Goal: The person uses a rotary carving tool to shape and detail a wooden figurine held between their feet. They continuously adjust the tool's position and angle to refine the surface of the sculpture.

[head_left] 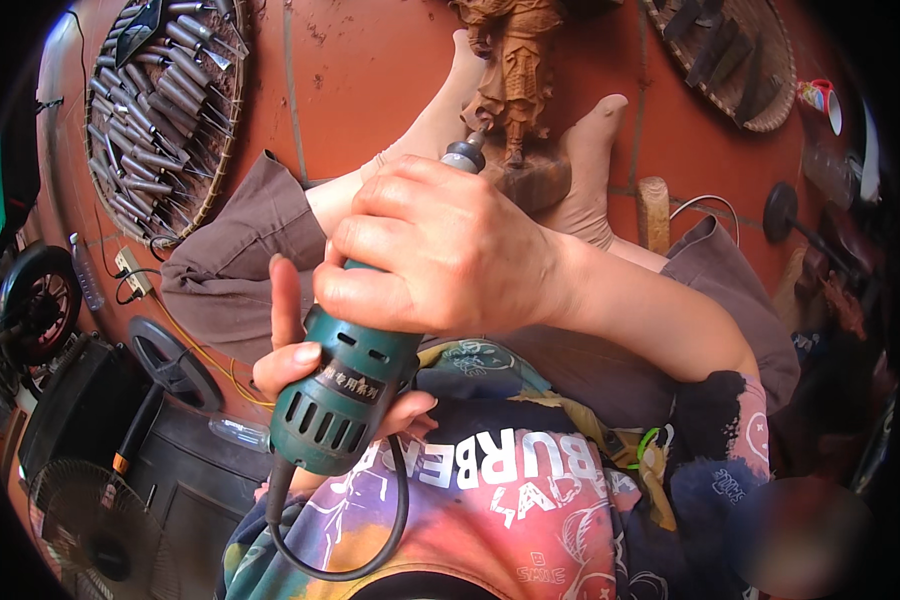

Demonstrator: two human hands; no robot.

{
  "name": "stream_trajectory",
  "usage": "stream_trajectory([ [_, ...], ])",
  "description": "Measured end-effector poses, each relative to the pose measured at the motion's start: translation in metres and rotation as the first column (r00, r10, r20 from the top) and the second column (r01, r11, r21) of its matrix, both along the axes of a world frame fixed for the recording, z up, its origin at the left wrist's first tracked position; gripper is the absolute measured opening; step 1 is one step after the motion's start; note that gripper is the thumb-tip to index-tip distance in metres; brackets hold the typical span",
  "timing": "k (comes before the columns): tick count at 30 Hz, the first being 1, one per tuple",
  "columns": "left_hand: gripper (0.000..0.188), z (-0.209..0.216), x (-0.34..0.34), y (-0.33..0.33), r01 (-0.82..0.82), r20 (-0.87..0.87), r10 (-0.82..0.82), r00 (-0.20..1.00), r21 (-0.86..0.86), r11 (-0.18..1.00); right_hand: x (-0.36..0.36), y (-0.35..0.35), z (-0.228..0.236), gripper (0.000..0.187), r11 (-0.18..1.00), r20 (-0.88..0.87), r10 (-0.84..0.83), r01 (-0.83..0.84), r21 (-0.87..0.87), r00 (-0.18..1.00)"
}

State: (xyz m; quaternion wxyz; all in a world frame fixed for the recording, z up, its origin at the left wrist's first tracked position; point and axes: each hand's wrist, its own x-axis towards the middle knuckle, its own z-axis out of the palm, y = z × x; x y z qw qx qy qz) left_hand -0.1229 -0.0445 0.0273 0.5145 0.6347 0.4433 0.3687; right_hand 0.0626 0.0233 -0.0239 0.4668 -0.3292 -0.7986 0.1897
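Observation:
My right hand is wrapped round the front part of a green electric die grinder. My left hand holds the grinder's rear body from beneath, one finger pointing up along its side and part of the hand hidden. The grinder's metal nose points away from me, its tip at the lower part of a carved wooden figure; whether the bit touches the wood is too small to tell. The figure stands on a rough wooden base between my bare feet. A black cord loops from the grinder's rear end.
A round woven tray full of wooden-handled carving tools lies at far left. Another tray with dark tools is at far right. A wooden mallet-like block, a cup, a power strip and a fan stand around me.

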Motion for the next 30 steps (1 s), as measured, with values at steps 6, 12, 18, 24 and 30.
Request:
stream_trajectory([
  [6,0.073,0.000,0.003,0.016,0.035,0.001,-0.035,0.999,-0.018,0.999,-0.005,0.003,-0.012,0.011,0.997,-0.082,-0.071,0.071,0.000,0.994],
  [12,0.069,-0.006,0.008,0.038,-0.001,0.076,-0.001,0.997,0.027,1.000,-0.012,0.016,-0.017,0.012,0.984,-0.144,-0.167,0.174,0.035,0.975],
  [18,0.072,-0.009,0.009,0.047,-0.037,0.077,0.035,0.996,0.029,0.999,-0.014,0.022,-0.021,0.013,0.979,-0.183,-0.194,0.202,0.024,0.964],
  [24,0.072,-0.012,0.013,0.051,-0.075,0.034,0.074,0.997,0.058,0.995,-0.008,0.022,-0.020,0.015,0.985,-0.149,-0.175,0.170,-0.041,0.973],
  [30,0.075,-0.020,0.005,0.062,-0.076,0.013,0.075,0.997,0.125,0.989,-0.011,0.027,-0.023,0.013,0.977,-0.176,-0.212,0.209,-0.032,0.961],
])
